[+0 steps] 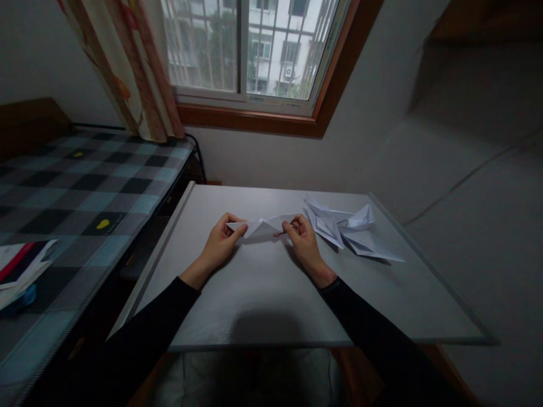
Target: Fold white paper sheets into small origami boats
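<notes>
A folded sheet of white paper [263,227] stretches between my two hands, just over the white table [254,282]. Its middle rises in a small peak. My left hand [223,237] pinches the left end between thumb and fingers. At the other end, my right hand [302,237] grips the paper in the same way. Beside my right hand lie folded white paper pieces, one [324,220] close to the fingers and another [367,234] farther right with pointed flaps. The exact folds are hard to make out in the dim light.
Left of the table stands a bed [89,181] with a checked cover, with papers [25,263] on its edge. A curtain [139,73] hangs by the barred window [254,51]. Walls close off the back and right, where a cable [462,183] runs.
</notes>
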Available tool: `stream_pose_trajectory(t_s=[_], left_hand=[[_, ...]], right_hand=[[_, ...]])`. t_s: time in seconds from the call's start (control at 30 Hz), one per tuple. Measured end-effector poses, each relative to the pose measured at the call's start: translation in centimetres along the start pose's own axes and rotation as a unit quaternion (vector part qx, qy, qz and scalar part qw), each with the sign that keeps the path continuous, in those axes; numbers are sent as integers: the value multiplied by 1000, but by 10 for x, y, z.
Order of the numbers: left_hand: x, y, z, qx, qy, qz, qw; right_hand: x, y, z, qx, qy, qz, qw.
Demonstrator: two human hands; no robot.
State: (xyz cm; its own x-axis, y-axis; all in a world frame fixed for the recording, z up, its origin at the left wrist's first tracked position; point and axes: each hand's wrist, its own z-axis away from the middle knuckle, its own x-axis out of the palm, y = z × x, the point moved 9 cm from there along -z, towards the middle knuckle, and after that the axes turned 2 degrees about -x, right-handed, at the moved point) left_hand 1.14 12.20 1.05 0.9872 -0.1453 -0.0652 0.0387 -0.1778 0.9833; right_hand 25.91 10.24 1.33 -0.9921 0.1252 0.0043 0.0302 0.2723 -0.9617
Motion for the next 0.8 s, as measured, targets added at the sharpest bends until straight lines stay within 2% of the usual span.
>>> stream_pose_trajectory(t_s=[0.23,0.47,0.63,0.8], left_hand=[[11,-1,3,-20,-43,76,996],[5,4,3,-9,-25,2,1000],[2,4,3,-6,-11,-14,1000],[11,4,6,-5,-42,-18,999]], right_hand=[[5,-3,1,-19,-24,16,999],[12,3,4,11,-39,-28,999],[23,1,12,41,-83,1,996],[18,-6,12,26,-66,33,997]])
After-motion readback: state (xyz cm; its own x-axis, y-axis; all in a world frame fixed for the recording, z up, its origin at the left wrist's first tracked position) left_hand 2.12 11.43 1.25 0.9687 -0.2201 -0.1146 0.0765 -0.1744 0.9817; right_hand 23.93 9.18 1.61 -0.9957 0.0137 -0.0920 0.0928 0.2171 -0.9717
